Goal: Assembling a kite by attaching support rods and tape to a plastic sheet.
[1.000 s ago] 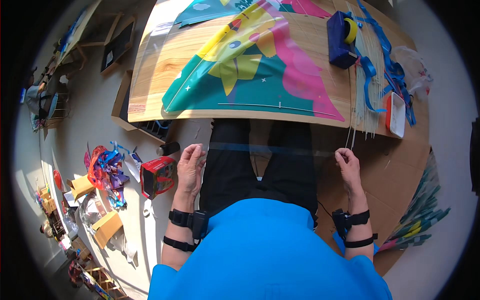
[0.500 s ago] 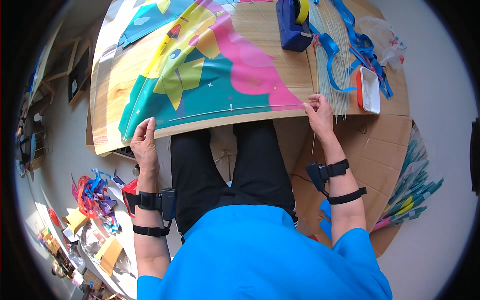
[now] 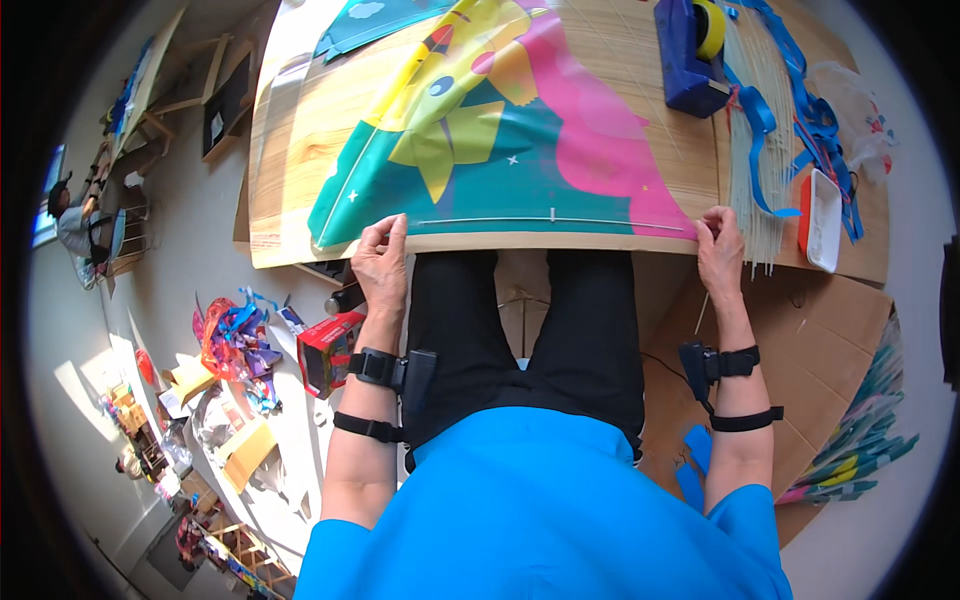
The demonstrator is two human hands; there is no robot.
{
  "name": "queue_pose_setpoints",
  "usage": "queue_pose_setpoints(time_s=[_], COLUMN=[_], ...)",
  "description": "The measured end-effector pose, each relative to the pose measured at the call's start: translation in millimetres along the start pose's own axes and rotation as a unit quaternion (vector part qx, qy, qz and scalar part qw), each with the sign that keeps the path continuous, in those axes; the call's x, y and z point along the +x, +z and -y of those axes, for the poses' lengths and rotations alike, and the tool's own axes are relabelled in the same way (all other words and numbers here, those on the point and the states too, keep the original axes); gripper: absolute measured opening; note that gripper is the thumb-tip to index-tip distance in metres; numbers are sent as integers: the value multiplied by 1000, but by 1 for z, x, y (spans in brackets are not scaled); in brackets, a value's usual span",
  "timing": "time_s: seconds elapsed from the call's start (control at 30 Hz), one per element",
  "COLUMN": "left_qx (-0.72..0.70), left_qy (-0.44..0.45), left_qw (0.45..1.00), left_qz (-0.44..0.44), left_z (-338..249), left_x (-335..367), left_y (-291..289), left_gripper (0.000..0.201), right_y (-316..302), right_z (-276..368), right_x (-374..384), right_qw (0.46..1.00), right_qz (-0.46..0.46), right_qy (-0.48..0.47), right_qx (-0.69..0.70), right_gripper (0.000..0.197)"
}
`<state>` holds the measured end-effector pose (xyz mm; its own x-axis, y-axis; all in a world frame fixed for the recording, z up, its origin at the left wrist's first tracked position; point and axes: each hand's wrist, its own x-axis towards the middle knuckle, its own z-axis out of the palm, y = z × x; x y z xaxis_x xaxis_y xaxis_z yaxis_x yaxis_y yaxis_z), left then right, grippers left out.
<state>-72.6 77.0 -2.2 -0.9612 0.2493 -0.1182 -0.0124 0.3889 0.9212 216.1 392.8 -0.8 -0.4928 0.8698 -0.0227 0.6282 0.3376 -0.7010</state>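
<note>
A colourful kite sail [image 3: 560, 150] in teal, pink and yellow lies across the wooden table, its lower edge towards me. A thin white rod [image 3: 600, 222] with a small clip near its middle runs along that edge. My left hand [image 3: 380, 265] is closed in a pinch at the sail's lower edge, close by the rod's left end. At the pink right corner, my right hand [image 3: 722, 250] pinches the sail near the rod's other end. The fingertips hide exactly what each pinch encloses.
Right of the sail are a blue tape dispenser [image 3: 685, 75], pale thin rods [image 3: 750, 170], blue ribbon [image 3: 762, 130] and a red-and-white tray [image 3: 822, 220]. Another teal sail [image 3: 365, 28] lies at the back left. A cardboard box [image 3: 810, 340] stands below the table's right side.
The view has shifted, so the table appears farther right. My left hand has slid rightward along the sail's edge towards the rod's end. My right hand stays at the pink corner.
</note>
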Motion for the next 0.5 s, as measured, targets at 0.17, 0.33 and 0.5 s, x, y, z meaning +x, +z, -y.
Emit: queue_pose_setpoints(time_s=[0.17,0.33,0.5], left_qx=[44,59,68], left_qy=[36,31,29], left_qw=[998,997,997], left_qz=[-25,-29,-28], left_z=[11,18,21], left_x=[-2,0,1], left_y=[-1,1,1], left_gripper=[14,17,18], right_y=[5,5,5], right_z=[-11,-8,-9], right_x=[0,0,-1], right_qw=[1000,1000,1000], right_qz=[7,1,8], right_qy=[0,-7,7], right_qx=[0,-8,-12], right_gripper=[16,17,17])
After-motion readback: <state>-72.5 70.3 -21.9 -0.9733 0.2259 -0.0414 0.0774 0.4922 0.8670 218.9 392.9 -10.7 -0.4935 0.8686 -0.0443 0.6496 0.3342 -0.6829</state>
